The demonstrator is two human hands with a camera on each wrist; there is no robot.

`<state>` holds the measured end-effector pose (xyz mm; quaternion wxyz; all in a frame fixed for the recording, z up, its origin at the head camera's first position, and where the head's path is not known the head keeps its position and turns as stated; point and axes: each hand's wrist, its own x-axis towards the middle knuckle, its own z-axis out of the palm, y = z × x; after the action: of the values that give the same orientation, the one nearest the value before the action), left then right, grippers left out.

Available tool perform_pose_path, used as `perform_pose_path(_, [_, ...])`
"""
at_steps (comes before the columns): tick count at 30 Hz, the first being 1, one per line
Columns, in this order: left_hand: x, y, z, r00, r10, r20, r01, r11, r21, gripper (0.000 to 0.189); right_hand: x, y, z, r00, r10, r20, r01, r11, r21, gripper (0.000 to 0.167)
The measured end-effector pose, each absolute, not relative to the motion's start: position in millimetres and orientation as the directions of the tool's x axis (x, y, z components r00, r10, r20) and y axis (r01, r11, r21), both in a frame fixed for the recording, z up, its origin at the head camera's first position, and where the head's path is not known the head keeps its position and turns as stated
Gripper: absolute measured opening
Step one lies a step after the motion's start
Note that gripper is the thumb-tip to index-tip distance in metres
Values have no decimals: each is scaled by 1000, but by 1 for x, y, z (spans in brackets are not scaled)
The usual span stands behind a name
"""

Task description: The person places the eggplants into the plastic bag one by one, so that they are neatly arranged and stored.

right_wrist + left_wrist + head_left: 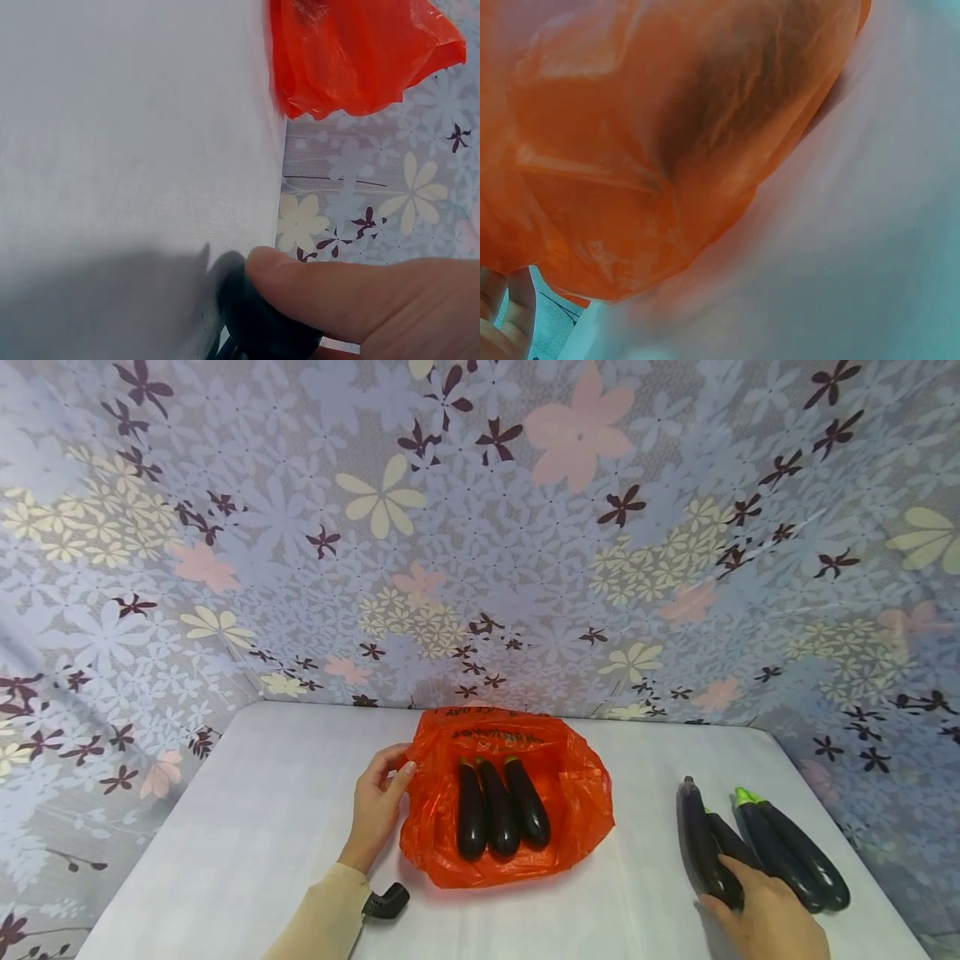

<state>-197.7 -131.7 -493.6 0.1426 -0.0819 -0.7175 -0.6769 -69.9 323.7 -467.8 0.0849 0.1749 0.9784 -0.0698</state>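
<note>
A red plastic bag (583, 831) lies with its mouth spread, and three dark eggplants (498, 817) rest side by side inside it. My left hand (377, 808) holds the bag's left rim, thumb toward the bag. In the left wrist view its fingers (519, 307) meet the bag's edge, and a dark shape shows through the plastic. On the right, my right hand (776, 917) grips the lower end of an eggplant (697, 835). The right wrist view has the thumb pressed along that eggplant's rounded end (262, 324); most of the other fingers are hidden.
Close beside the held eggplant lie three more eggplants (783, 852), some with bright green caps. A white cloth (247, 827) covers the table. Behind its back edge rises a flower-patterned wall covering (510, 568). A black device (386, 902) sits at my left wrist.
</note>
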Motion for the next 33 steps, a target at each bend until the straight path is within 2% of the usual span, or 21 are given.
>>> perform_pose_path(9, [-198,-132,-496,-936,-64,347,342,75,937,29,-68,322,-466,-925,339,-174,360,927,-107,75])
perform_pose_path(24, [-197,-133,-497,-934,-73,351,345,81,935,29,-62,317,-461,-931,336,-141,362,897,-253,70])
perform_pose_path(33, [-195,-131,-488,-949,-73,307,300,87,950,30,-59,315,-458,-945,326,-40,319,885,-338,64])
